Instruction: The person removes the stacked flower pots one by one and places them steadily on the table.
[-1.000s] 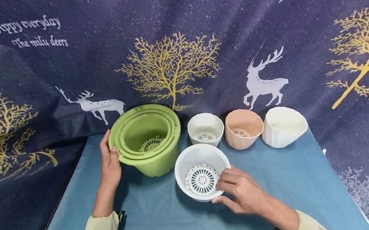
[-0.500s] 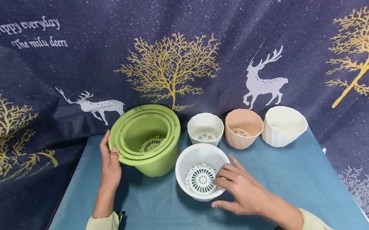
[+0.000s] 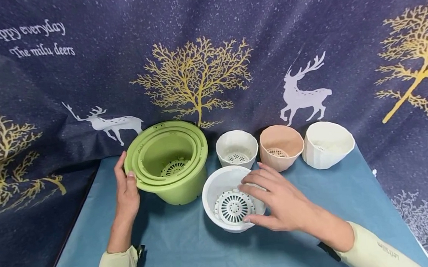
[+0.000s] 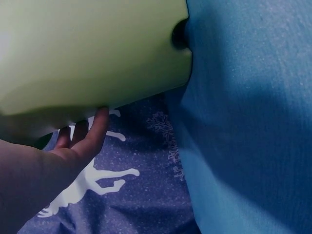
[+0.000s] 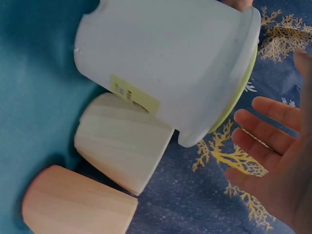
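A stack of green flower pots (image 3: 182, 190), nested in one another, stands tilted at the left of the table. At its left side my left hand (image 3: 126, 195) holds the outermost pot, thumb at the rim; in the left wrist view the fingers (image 4: 100, 127) touch its outer wall. A white round flower pot (image 3: 214, 217) with a slotted bottom stands to the right of the stack. Over its right rim my right hand (image 3: 276, 200) hovers with fingers spread, holding nothing. The right wrist view shows those fingers (image 5: 265, 134) apart from the pot's rim.
Behind the white pot is a row of smaller faceted pots: a greyish-white pot (image 3: 252, 164), a terracotta-pink pot (image 3: 282, 138) and a cream pot (image 3: 331, 134). A blue cloth (image 3: 193, 252) covers the table. A dark blue printed curtain (image 3: 205, 17) hangs close behind.
My right hand has let go of the white pot's rim, opened its fingers and moved up over the pot's right side. The left hand stays on the green pots.
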Tool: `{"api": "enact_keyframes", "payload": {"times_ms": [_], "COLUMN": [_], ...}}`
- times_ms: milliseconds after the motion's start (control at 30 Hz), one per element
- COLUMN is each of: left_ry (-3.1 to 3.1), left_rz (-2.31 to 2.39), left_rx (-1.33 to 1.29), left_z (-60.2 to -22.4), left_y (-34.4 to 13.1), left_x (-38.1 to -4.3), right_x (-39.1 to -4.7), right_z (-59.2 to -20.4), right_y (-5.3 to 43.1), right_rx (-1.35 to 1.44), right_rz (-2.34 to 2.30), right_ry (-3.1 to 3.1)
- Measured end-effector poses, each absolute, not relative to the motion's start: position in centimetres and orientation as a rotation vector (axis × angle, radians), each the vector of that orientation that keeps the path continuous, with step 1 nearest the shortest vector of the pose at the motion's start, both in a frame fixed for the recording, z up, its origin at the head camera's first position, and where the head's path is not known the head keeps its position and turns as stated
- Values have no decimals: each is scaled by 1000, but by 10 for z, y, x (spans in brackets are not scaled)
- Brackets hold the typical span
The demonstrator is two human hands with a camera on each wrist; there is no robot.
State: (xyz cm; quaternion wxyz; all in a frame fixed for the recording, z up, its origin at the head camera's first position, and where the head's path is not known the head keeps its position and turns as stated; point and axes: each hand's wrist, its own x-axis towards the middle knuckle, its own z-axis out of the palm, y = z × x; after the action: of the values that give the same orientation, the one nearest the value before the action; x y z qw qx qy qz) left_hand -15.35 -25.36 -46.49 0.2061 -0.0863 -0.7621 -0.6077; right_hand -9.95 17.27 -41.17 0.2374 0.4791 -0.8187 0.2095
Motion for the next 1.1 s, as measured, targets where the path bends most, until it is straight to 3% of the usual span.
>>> {"api": "enact_keyframes", "payload": {"times_ms": [1100], "left_ry": [-2135], "left_rz": [-1643], "left_rx": [-230], "left_z": [-464], "left_y": [-254], "left_x": [-152], "right_x": [-150], "right_z": [-356], "right_y": [136], "right_rx": [1519], "right_rz": [609], "right_ry": [-2218]}}
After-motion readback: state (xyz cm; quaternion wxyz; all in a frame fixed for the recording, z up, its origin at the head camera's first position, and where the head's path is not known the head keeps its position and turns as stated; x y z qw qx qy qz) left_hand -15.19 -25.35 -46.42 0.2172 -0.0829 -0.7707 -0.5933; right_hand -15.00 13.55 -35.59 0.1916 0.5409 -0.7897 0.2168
